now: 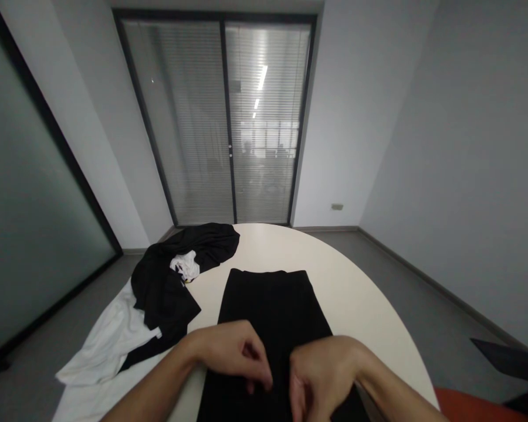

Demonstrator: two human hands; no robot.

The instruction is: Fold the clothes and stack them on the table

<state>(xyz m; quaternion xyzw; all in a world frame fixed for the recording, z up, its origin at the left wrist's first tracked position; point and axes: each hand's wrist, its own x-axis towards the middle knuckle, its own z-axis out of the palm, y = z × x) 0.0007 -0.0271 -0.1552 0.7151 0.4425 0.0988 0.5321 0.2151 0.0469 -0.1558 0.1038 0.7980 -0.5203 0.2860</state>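
A black garment (270, 299) lies flat and lengthwise on the table, its straight top edge at the far end. Its kind is unclear, because its near part runs out of the picture. Over its left half is my left hand (240, 351), with the fingers curled down towards the cloth. My right hand (321, 375) is over the right half, a short gap from the left, with its fingers also bent downward. Black cloth lies right under both sets of fingertips, and whether they pinch it cannot be made out.
On the left of the round, cream table (356, 287) are a rumpled black garment (162, 287), a small white bunched cloth (185, 265) and a white garment (110, 340). An orange-red seat (470, 404) shows at lower right. Beyond the table stands a glazed door (229, 117) with blinds.
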